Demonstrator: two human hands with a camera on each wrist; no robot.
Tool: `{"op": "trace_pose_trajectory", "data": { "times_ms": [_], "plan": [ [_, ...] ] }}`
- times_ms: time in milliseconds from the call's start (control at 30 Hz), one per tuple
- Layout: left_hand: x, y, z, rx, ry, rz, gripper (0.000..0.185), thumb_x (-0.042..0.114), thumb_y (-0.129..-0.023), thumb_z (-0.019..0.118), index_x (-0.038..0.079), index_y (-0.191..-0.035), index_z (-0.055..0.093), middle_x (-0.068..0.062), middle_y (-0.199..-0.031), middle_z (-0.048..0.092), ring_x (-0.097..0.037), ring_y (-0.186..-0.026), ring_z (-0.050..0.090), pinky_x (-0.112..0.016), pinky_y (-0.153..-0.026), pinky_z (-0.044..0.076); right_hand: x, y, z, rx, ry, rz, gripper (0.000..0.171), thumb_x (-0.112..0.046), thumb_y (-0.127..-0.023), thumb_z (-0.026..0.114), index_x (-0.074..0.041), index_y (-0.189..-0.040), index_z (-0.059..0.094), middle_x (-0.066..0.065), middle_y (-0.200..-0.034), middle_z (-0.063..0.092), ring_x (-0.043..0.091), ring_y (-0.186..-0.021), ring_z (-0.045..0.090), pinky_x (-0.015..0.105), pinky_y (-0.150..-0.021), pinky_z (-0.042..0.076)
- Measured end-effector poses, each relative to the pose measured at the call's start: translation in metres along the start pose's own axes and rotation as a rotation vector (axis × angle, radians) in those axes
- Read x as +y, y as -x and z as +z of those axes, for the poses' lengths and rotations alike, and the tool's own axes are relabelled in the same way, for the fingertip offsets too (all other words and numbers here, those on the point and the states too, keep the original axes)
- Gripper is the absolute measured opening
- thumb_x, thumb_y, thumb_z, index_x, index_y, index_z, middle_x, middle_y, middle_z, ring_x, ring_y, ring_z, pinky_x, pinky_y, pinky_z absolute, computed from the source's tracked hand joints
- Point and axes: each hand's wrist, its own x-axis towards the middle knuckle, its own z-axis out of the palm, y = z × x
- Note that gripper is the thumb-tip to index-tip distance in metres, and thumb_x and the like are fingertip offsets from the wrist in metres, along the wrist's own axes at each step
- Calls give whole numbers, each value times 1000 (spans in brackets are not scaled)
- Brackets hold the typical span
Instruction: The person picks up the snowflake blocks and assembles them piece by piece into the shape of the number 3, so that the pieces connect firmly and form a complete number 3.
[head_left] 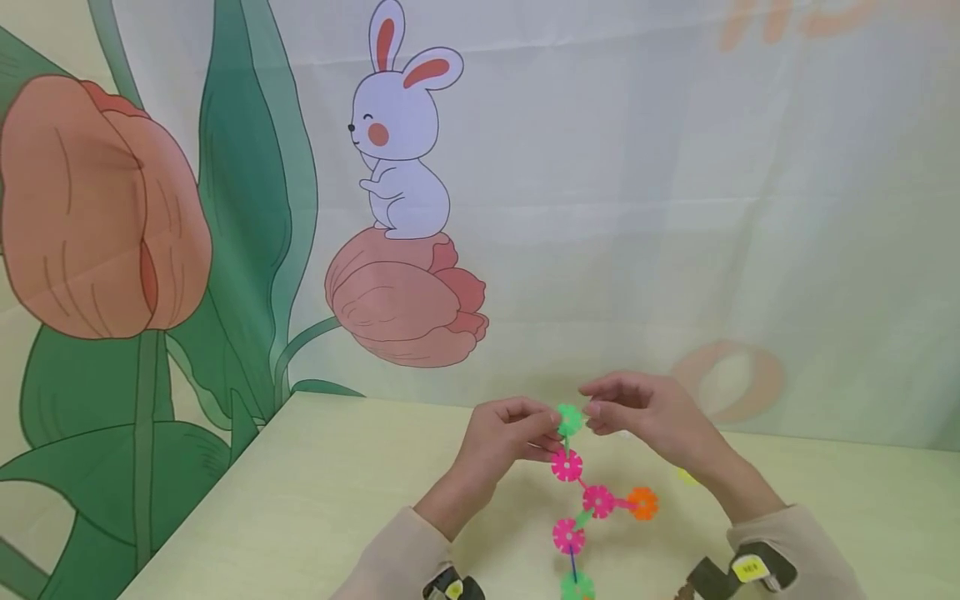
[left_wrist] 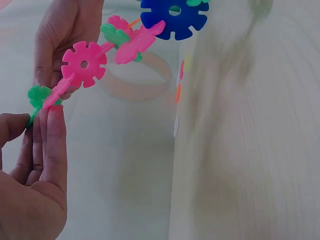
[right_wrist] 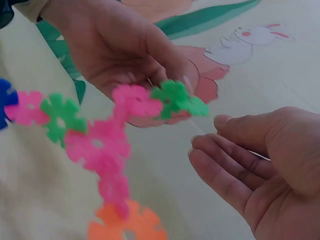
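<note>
A chain of plastic snowflake discs (head_left: 567,466) hangs above the pale table (head_left: 315,500). It has a green disc (head_left: 570,419) on top, pink discs below, an orange disc (head_left: 642,503) to the side and a green one at the bottom. My left hand (head_left: 551,429) pinches the top of the chain at the green disc (left_wrist: 37,95), thumb on one side and fingers (left_wrist: 52,130) on the other. My right hand (right_wrist: 210,132) hovers just beside the green disc (right_wrist: 175,97), its fingers loosely curled and holding nothing. A blue disc (left_wrist: 175,17) shows further along the chain.
A small yellow piece (head_left: 686,476) lies on the table under my right forearm. A printed backdrop with a rabbit (head_left: 401,142) and tulips hangs close behind the table. The table's left edge (head_left: 217,492) runs diagonally towards me.
</note>
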Motion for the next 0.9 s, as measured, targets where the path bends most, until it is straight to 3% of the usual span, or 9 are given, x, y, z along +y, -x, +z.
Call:
{"op": "trace_pose_trajectory", "data": {
  "times_ms": [167, 267, 367, 433, 567, 700, 900],
  "plan": [
    [1, 1, 1, 21, 13, -11, 19, 14, -97, 77, -5, -100, 76, -13, -85, 75, -19, -73, 75, -39, -77, 66, 14, 4, -25, 102, 130, 37, 36, -26, -102, 74, -4, -131, 71, 8, -111, 77, 22, -97, 76, 32, -92, 60],
    [1, 1, 1, 27, 14, -12, 18, 14, -97, 77, -4, -99, 76, -13, -85, 76, -19, -72, 75, -38, -76, 66, 30, 4, -37, 149, 212, 78, 36, -24, -104, 72, -2, -132, 70, 11, -116, 76, 25, -100, 76, 37, -92, 61],
    [1, 2, 2, 24, 22, -7, 18, 13, -97, 77, -5, -99, 75, -13, -84, 76, -19, -72, 75, -38, -76, 66, 50, 3, -42, 169, 267, 120, 33, -20, -104, 72, 1, -130, 71, 14, -115, 76, 29, -100, 75, 39, -88, 62],
    [0, 2, 2, 20, 28, -6, 18, 12, -97, 76, -5, -99, 75, -12, -84, 75, -19, -72, 75, -38, -76, 66, 63, 1, -42, 171, 294, 133, 30, -18, -103, 72, 1, -126, 72, 14, -114, 75, 30, -98, 73, 36, -78, 62],
    [0, 2, 3, 15, 29, -6, 18, 13, -96, 77, -5, -99, 75, -13, -84, 75, -19, -72, 76, -38, -76, 66, 84, -6, -37, 170, 362, 70, 21, -12, -99, 76, 1, -116, 77, 12, -110, 75, 31, -97, 70, 37, -74, 60],
    [0, 3, 2, 20, 25, -13, 19, 15, -96, 78, -4, -98, 75, -14, -85, 75, -20, -72, 76, -38, -76, 66, 99, -12, -31, 157, 429, -1, 15, -4, -95, 77, 2, -109, 78, 14, -107, 76, 34, -98, 72, 50, -87, 61],
    [1, 3, 2, 15, 26, -19, 18, 13, -96, 77, -5, -98, 75, -13, -85, 75, -20, -72, 75, -38, -76, 66, 110, -17, -24, 110, 468, -46, 14, 3, -90, 80, 5, -104, 78, 14, -100, 76, 34, -93, 72, 54, -86, 62]
  ]
}}
